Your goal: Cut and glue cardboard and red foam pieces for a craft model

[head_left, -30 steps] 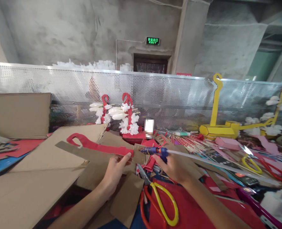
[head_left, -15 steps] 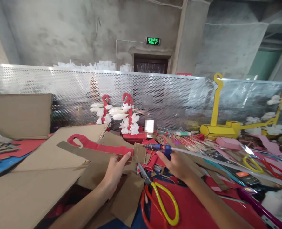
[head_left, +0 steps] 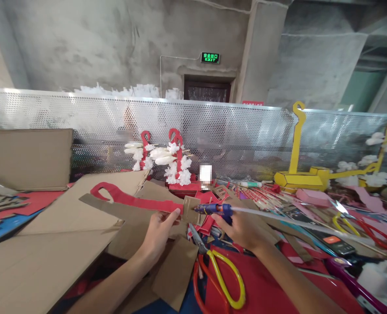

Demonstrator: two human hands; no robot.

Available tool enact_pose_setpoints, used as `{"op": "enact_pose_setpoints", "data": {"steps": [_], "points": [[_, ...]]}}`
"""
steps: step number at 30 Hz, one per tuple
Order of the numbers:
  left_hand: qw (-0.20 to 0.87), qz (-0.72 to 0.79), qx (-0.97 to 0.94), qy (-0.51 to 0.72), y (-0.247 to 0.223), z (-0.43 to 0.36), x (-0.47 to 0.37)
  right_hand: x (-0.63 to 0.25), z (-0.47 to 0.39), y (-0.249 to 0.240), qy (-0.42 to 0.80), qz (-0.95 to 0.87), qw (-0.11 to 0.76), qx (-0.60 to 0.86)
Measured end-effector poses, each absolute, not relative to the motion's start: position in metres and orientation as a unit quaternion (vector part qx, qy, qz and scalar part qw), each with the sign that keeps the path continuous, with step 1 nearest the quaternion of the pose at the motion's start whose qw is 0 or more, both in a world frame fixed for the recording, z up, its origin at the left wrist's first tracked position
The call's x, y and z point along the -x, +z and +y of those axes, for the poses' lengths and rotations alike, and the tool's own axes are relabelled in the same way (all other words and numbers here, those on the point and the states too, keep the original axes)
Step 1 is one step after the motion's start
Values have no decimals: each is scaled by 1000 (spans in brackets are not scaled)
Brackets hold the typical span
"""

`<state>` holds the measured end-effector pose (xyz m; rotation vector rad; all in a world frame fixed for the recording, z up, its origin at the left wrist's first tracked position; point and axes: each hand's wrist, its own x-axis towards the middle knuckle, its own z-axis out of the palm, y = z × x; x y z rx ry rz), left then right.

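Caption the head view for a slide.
Left hand holds a red hooked strip; right hand points a blue glue gun.

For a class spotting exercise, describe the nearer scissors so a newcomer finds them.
Below the perforated metal barrier, find the left hand and right hand. Below and between them lie the nearer scissors, blades pointing away. Their red and yellow handles sit bottom centre; the similar pair lies far right.

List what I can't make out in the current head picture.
All in the head view:
Grip of the glue gun: hidden by the right hand.
Fingertips of the left hand, thumb aside: hidden under the red strip.
Red handle of the scissors: cut off by the bottom edge.
White item near the fence: blurred by pixelation.
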<state>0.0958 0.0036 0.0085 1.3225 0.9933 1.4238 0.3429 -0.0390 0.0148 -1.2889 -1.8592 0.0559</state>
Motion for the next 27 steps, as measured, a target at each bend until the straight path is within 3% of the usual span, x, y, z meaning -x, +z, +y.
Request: {"op": "enact_pose_setpoints", "data": {"steps": [7, 17, 24, 27], "points": [[486, 417, -509, 575, 3, 10, -94, -343, -53, 38, 8, -760, 370, 533], [459, 413, -554, 558, 7, 3, -96, -341, -46, 30, 26, -725, 442, 527], [484, 411, -514, 577, 3, 10, -93, -346, -54, 38, 8, -764, 350, 542], [496, 406, -506, 577, 2, 10, -92, -353, -51, 37, 0, -765, 365, 531]]}}
